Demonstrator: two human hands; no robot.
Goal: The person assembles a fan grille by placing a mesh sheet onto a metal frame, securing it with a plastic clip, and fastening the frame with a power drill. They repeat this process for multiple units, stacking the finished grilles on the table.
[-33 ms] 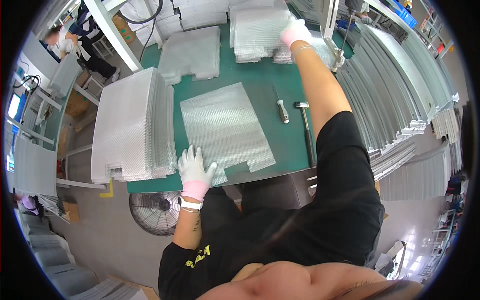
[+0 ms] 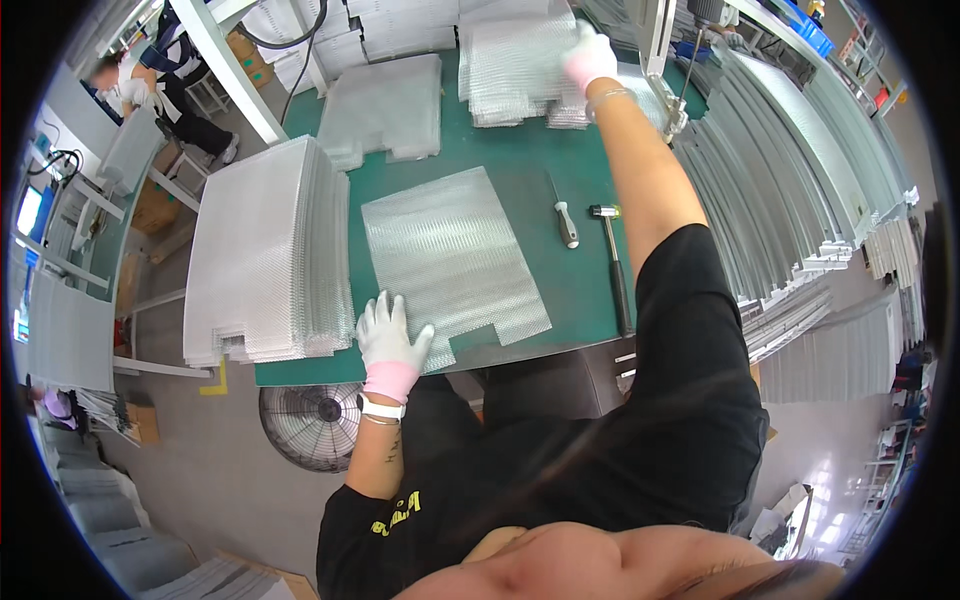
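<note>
A single silvery mesh sheet with a notch in its near edge lies flat on the green-topped table. My gloved left hand rests at its near left corner, fingers spread, holding nothing. My right arm reaches far across to a stack of mesh sheets. There my gloved right hand is at the stack's right edge, its fingers bunched; what is between them, if anything, is hidden. To the right of the single sheet lie a screwdriver and a small hammer.
A tall stack of mesh sheets stands left, a lower stack behind it. A drill-like tool hangs at far right beside a metal post. Long metal panels crowd the right side. Below the table is a fan.
My right hand has shifted very slightly at the edge of the far stack. My left hand and the single mesh sheet stay in place.
</note>
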